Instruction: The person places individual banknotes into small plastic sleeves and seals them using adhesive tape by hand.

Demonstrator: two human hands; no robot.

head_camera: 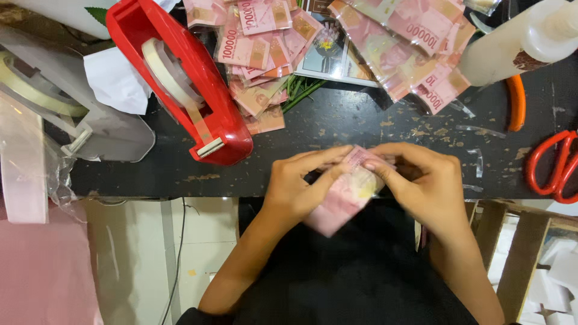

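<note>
Dark worktable (337,120) holding piles of folded pink notes (259,42); left hand (298,186) and right hand (421,180) are pinching, fingers closed, one half-folded pink note (343,198); more evidently done.

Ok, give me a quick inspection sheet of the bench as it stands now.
Surface: dark worktop, scuffed, flecked with paper scraps and bits of clear tape.
Job's things: pink banknote, held at the table edge by both hands; it looks partly folded, blurred.
Clutter: red tape dispenser, grey tape dispenser, piles of pink notes, white bottle, red scissors, orange-handled tool.
Grippers: left hand and right hand pinch the note.
Cables: thin dark cable hanging below the table.
Surroundings: pink sheet lower left, wooden frame lower right.
</note>
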